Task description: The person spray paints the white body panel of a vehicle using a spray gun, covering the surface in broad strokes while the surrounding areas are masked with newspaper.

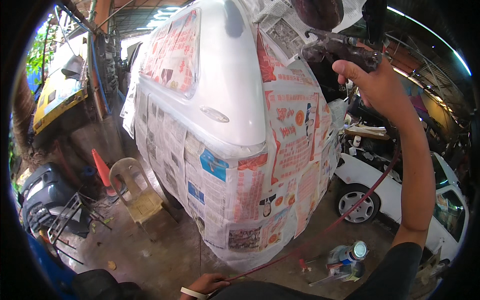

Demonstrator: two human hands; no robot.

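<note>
Sprayer (342, 48) in R hand (380, 89), hose (345, 215) in L hand (209, 284).

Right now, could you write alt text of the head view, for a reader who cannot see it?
A person's right hand holds up a spray gun near a white vehicle largely masked with newspaper; the left hand holds a red hose. A chair and an orange cone stand left, a white car right.

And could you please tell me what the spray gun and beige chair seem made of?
The spray gun: probably metal, dark and grimy, with glints along its body. The beige chair: likely moulded plastic, dull, judging by its rounded, one-piece look.
</note>
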